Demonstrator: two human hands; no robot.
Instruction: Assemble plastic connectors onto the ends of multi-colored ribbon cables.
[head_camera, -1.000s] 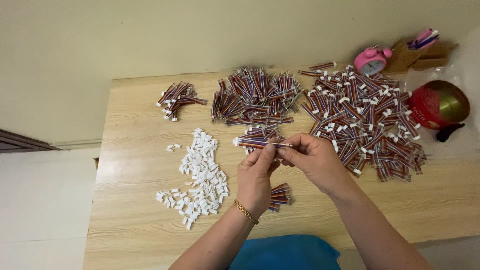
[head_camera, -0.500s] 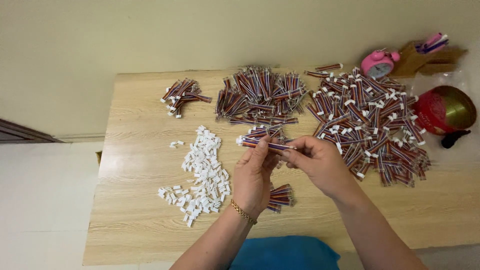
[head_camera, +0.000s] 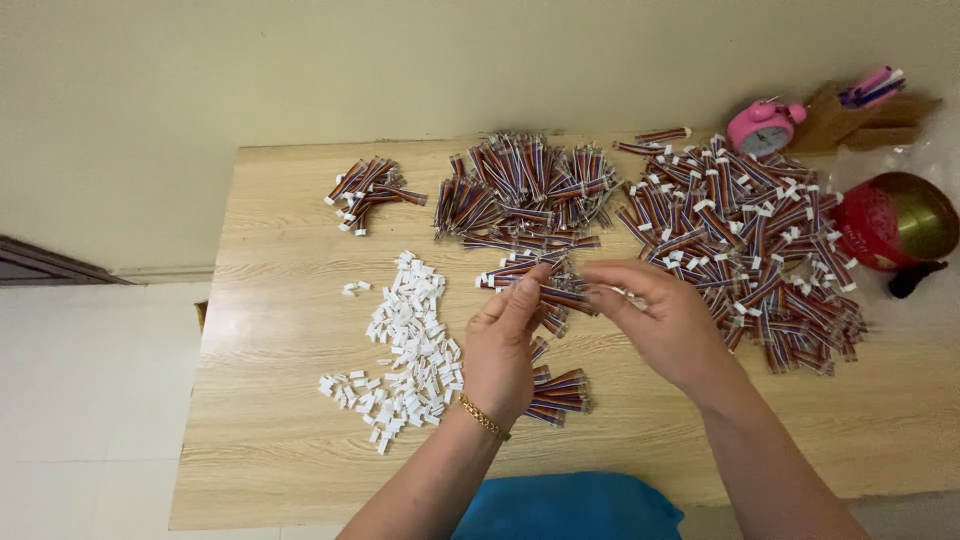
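My left hand (head_camera: 503, 345) and my right hand (head_camera: 662, 325) are together over the middle of the wooden table (head_camera: 280, 440). Between their fingertips they pinch a short bundle of striped red, white and dark wires (head_camera: 556, 295). The left hand wears a gold bracelet. Left of my left hand lies a heap of small white plastic connectors (head_camera: 405, 345). A small bunch of wires (head_camera: 560, 393) lies on the table just under my left hand.
Three more wire piles lie further back: a small one (head_camera: 362, 190) at left, a dense one (head_camera: 525, 190) in the middle, a wide one with white ends (head_camera: 745, 240) at right. A pink alarm clock (head_camera: 762, 125), a red-and-gold bowl (head_camera: 895, 220) and blue cloth (head_camera: 565, 505) are nearby.
Both hands stay over the same spot with the wire bundle between them; the right hand's fingers have shifted slightly along the wires. The piles have not moved.
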